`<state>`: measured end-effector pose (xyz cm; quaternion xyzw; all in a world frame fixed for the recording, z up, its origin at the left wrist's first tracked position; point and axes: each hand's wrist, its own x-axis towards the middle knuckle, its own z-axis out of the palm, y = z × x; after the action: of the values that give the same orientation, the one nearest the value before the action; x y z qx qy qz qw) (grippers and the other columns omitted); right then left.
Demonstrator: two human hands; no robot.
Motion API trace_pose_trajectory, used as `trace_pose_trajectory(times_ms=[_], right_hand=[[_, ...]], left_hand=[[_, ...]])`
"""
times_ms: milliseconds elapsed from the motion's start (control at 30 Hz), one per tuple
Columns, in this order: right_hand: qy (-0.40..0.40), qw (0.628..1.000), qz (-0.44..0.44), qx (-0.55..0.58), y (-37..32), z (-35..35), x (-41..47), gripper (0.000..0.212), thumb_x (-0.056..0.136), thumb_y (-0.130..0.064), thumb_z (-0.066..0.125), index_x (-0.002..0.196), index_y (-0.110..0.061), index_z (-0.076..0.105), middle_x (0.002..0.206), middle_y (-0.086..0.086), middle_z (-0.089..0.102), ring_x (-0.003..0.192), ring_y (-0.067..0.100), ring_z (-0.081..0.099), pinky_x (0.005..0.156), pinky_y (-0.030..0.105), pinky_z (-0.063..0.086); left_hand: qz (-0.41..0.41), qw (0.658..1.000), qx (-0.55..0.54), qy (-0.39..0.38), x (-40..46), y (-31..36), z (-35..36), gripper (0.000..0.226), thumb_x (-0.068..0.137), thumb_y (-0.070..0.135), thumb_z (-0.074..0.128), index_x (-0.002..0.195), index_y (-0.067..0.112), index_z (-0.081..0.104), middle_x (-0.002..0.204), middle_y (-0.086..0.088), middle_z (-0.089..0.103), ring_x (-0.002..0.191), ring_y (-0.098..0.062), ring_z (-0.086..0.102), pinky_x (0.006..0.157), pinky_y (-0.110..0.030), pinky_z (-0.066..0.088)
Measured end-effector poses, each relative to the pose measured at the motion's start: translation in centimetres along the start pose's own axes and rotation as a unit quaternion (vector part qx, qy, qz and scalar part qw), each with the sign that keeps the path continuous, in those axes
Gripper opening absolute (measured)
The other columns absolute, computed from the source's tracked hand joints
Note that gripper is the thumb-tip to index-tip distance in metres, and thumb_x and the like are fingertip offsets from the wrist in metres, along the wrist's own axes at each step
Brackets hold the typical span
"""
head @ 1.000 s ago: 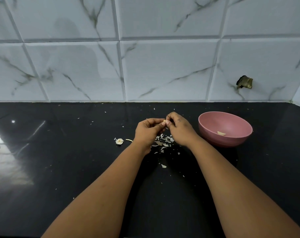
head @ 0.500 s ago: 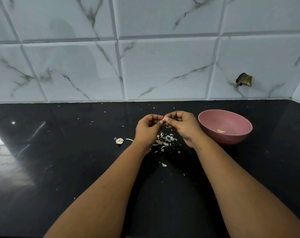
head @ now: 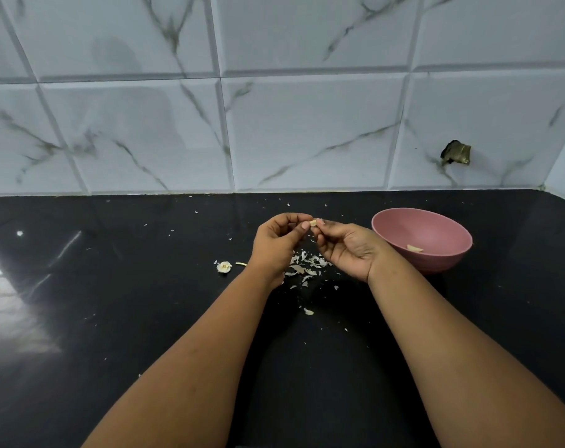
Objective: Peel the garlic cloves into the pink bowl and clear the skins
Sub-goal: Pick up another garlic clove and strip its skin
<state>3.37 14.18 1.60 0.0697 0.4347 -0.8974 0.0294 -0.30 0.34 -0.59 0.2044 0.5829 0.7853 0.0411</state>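
Note:
A small pale garlic clove (head: 313,223) is pinched between the fingertips of my left hand (head: 276,245) and my right hand (head: 346,247), held above the black counter. Both hands have curled fingers meeting at the clove. Under them lies a heap of white garlic skins (head: 305,266). The pink bowl (head: 436,253) stands just right of my right hand, with one peeled clove (head: 414,248) inside it. Left of my left wrist rest a garlic root stub (head: 224,266) and a thin stem piece (head: 240,263).
Small skin flakes are scattered over the black glossy counter (head: 113,318), including one larger flake (head: 308,312) nearer me. A marble-tiled wall (head: 274,124) closes the back, with a brass fitting (head: 455,152) above the bowl. The right wall meets it at the corner.
Both hands have stayed over the skin heap, working the clove; my right hand has turned palm-up a little. The bowl and the scraps have not moved.

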Motion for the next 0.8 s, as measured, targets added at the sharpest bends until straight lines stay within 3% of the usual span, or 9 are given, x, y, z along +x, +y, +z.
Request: trace_pose_trajectory(times_ms=[333, 533, 667, 800], right_hand=[[0.016, 1.000, -0.001, -0.016, 0.0, 0.3, 0.1, 0.016, 0.095, 0.002, 0.050, 0.088, 0.000, 0.064, 0.065, 0.003, 0.066, 0.054, 0.004, 0.062, 0.051, 0.014, 0.051], [0.021, 0.990, -0.104, -0.096, 1.0, 0.5, 0.7, 0.014, 0.094, 0.000, 0.055, 0.087, -0.003, 0.067, 0.066, 0.002, 0.066, 0.060, 0.005, 0.061, 0.058, 0.015, 0.052], [0.034, 0.964, -0.169, -0.204, 1.2, 0.2, 0.9, 0.008, 0.089, -0.002, 0.064, 0.085, -0.007, 0.070, 0.068, 0.000, 0.069, 0.063, 0.005, 0.062, 0.063, 0.015, 0.053], [0.077, 0.906, -0.236, -0.343, 1.1, -0.2, 1.1, 0.008, 0.086, -0.005, 0.070, 0.083, -0.013, 0.070, 0.071, 0.000, 0.069, 0.066, 0.007, 0.062, 0.067, 0.018, 0.051]], left_hand=[[-0.045, 0.998, -0.034, -0.008, -0.1, -0.1, 0.4, 0.011, 0.094, 0.002, 0.061, 0.096, 0.010, 0.068, 0.080, 0.001, 0.070, 0.067, -0.002, 0.061, 0.065, -0.016, 0.049], [-0.062, 0.997, -0.030, 0.028, -0.1, 0.1, 0.6, 0.010, 0.095, 0.005, 0.060, 0.094, 0.012, 0.066, 0.080, -0.002, 0.065, 0.064, -0.005, 0.056, 0.056, -0.015, 0.045], [-0.072, 0.996, -0.027, 0.043, -0.1, 0.1, 0.4, 0.010, 0.095, 0.005, 0.060, 0.092, 0.013, 0.065, 0.079, -0.005, 0.062, 0.061, -0.006, 0.051, 0.053, -0.016, 0.042], [-0.047, 0.996, 0.045, 0.053, -0.1, -0.1, 0.3, 0.005, 0.092, 0.007, 0.066, 0.093, 0.012, 0.068, 0.076, -0.002, 0.067, 0.056, -0.002, 0.054, 0.055, -0.017, 0.044]])
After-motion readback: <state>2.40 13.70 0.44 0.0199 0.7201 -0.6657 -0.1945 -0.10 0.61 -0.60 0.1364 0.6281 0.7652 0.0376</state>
